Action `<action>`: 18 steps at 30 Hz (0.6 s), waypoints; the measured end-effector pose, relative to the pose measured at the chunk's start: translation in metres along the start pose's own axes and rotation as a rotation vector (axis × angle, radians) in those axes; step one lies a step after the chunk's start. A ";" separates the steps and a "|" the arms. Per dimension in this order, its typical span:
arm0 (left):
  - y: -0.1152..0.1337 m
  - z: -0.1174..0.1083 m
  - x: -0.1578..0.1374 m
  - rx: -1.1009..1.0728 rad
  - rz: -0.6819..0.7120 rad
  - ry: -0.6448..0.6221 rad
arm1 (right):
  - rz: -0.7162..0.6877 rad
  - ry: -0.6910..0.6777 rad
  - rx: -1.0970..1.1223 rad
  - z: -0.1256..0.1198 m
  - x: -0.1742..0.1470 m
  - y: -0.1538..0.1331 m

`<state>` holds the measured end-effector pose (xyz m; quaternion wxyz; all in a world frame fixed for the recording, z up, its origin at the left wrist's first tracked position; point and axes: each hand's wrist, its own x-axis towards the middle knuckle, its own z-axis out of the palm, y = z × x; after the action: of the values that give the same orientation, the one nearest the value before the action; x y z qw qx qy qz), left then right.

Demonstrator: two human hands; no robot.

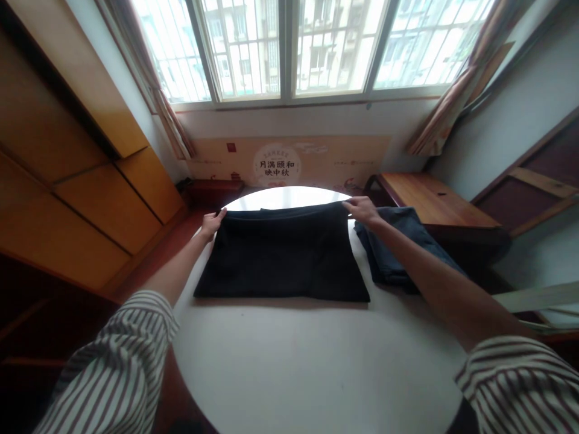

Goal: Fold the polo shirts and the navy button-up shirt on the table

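Note:
A black folded garment (283,256) lies flat on the round white table (307,367). My left hand (212,224) grips its far left corner. My right hand (362,211) grips its far right corner. Both arms reach forward in striped sleeves. The far edge of the cloth is pulled taut between the two hands.
A blue-grey garment (391,250) lies bunched on the table's right side. A low wooden bench (434,202) stands behind it. Wooden cabinets (76,199) line the left wall. A window (289,48) and a printed board (277,164) are straight ahead.

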<state>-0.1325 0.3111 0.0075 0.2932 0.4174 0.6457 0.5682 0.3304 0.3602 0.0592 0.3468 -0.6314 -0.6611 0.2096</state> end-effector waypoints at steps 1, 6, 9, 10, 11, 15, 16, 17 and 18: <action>-0.007 0.003 0.006 0.013 -0.001 0.002 | 0.008 -0.010 -0.032 0.006 0.006 0.004; -0.018 0.012 0.030 0.060 0.025 -0.026 | 0.020 -0.021 -0.176 0.029 0.031 0.014; -0.016 0.013 0.038 0.056 0.037 -0.126 | 0.019 -0.021 -0.234 0.037 0.040 0.016; -0.016 0.012 0.039 0.056 0.032 -0.173 | 0.024 -0.024 -0.247 0.040 0.042 0.017; -0.016 0.009 0.041 0.058 0.030 -0.217 | 0.029 -0.028 -0.257 0.042 0.042 0.018; -0.019 0.001 0.048 0.061 0.061 -0.233 | 0.034 -0.004 -0.275 0.045 0.042 0.022; -0.019 0.001 0.051 0.056 0.074 -0.199 | 0.035 0.016 -0.275 0.046 0.042 0.022; -0.019 0.002 0.054 0.050 0.084 -0.165 | 0.040 0.038 -0.275 0.045 0.042 0.021; -0.019 0.005 0.058 0.049 0.092 -0.138 | 0.046 0.060 -0.276 0.045 0.043 0.021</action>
<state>-0.1602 0.3636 -0.0066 0.3003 0.4917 0.6178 0.5352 0.3134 0.4120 0.0224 0.2714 -0.6941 -0.6583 0.1060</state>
